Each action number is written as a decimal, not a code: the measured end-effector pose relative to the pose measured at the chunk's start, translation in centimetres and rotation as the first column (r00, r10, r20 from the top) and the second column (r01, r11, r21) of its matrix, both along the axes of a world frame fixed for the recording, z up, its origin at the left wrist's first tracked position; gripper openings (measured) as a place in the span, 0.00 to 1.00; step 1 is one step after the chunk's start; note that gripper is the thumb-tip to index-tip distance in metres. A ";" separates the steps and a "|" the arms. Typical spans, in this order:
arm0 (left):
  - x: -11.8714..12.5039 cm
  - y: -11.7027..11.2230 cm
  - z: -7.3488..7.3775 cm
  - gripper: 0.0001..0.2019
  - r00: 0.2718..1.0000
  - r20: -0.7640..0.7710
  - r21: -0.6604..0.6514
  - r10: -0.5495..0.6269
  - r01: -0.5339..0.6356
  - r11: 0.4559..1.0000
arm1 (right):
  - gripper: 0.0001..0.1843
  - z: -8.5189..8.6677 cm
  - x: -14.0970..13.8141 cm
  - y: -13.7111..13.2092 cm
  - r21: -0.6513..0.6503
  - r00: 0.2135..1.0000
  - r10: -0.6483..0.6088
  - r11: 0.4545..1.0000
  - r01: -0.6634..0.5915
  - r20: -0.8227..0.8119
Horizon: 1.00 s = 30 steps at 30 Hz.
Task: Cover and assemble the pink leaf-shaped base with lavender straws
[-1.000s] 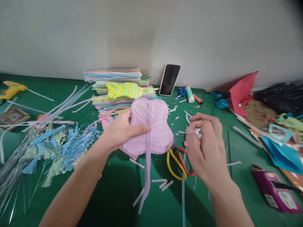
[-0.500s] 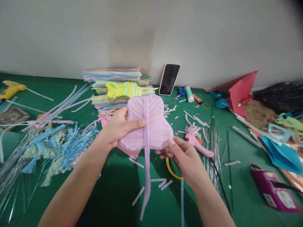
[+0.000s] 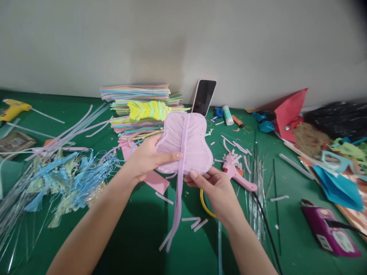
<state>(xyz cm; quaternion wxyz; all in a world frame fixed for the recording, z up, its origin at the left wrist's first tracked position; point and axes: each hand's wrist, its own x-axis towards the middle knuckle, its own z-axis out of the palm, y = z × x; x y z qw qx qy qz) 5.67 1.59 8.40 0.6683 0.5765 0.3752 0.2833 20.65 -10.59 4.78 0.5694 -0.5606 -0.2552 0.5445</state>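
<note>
A flat lilac shape with wavy edges [image 3: 197,145], covered in pipe-cleaner-like strips, is held up over the table between both hands. Down its middle runs a lilac strip [image 3: 179,187] whose two loose ends hang below the lower edge. My left hand [image 3: 149,156] grips the left side, its thumb lying across the front and touching the strip. At the lower right edge, my right hand [image 3: 213,183] pinches the shape, thumb in front and fingers partly hidden behind.
Bundles of coloured pipe cleaners [image 3: 134,93] and a phone [image 3: 204,97] stand by the wall. A pink glue gun [image 3: 239,178] and cut strips lie right; a yellow glue gun [image 3: 15,109] and blue tassels [image 3: 83,175] lie left. A purple box [image 3: 329,231] sits far right.
The lilac shape has shifted slightly right and tilted, its strip now slanting. My right hand has slid along the lower edge towards the strip. The strip's hanging ends have spread apart.
</note>
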 end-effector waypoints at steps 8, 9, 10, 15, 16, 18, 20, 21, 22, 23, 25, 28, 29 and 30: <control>0.1 0.0 0.0 0.26 0.998 -0.063 -0.010 0.005 -0.005 1.000 | 0.23 -0.1 1.0 0.5 0.289 0.825 -0.358 0.925 0.248 0.438; 0.0 0.0 -0.1 0.26 0.998 -0.066 -0.010 -0.002 0.001 1.000 | 0.22 0.0 1.2 0.4 0.354 0.728 -0.380 0.914 0.199 0.570; 0.0 0.1 -0.1 0.26 0.997 -0.074 -0.001 -0.005 0.005 1.000 | 0.20 0.2 1.3 0.4 0.385 0.626 -0.371 0.915 0.121 0.686; 0.1 0.1 -0.1 0.24 0.992 -0.126 0.074 0.015 -0.006 0.997 | 0.06 0.7 1.5 0.3 0.311 0.401 -0.268 0.949 -0.044 0.876; 0.1 0.1 -0.2 0.24 0.993 -0.118 0.074 0.019 -0.011 0.997 | 0.07 0.8 1.5 0.2 0.311 0.421 -0.268 0.950 -0.037 0.866; 0.0 0.2 -0.3 0.23 0.995 -0.090 0.057 0.036 -0.031 0.998 | 0.09 0.8 1.5 0.0 0.309 0.473 -0.264 0.951 -0.019 0.841; -0.2 0.5 -0.4 0.22 0.996 -0.051 0.015 0.068 -0.068 0.998 | 0.10 0.9 1.8 -0.5 0.317 0.526 -0.276 0.948 0.013 0.804; -0.3 0.7 -0.4 0.23 0.996 -0.027 -0.012 0.090 -0.090 0.996 | 0.11 0.9 2.1 -0.8 0.322 0.557 -0.291 0.946 0.044 0.778; -0.4 0.8 -0.4 0.24 0.993 -0.004 -0.037 0.118 -0.118 0.992 | 0.12 0.9 2.3 -1.0 0.325 0.588 -0.318 0.941 0.097 0.744; -0.5 0.8 -0.4 0.25 0.989 0.017 -0.057 0.147 -0.146 0.988 | 0.13 0.8 2.5 -1.2 0.324 0.611 -0.356 0.931 0.168 0.707; -0.6 0.4 -0.3 0.25 0.975 0.048 -0.078 0.216 -0.212 0.974 | 0.19 0.7 2.7 -1.3 0.288 0.633 -0.415 0.910 0.299 0.653; -0.7 -1.1 -0.1 0.23 0.946 0.091 -0.104 0.313 -0.303 0.947 | 0.20 0.7 1.8 -0.7 0.187 0.701 -0.345 0.937 0.294 0.625; -0.7 -1.9 -0.2 0.24 0.936 0.105 -0.113 0.337 -0.325 0.939 | 0.20 0.7 1.3 -0.4 0.157 0.738 -0.292 0.956 0.249 0.608; -0.6 -2.7 -0.2 0.24 0.927 0.111 -0.119 0.358 -0.345 0.931 | 0.22 0.8 0.6 0.0 0.133 0.773 -0.243 0.970 0.205 0.585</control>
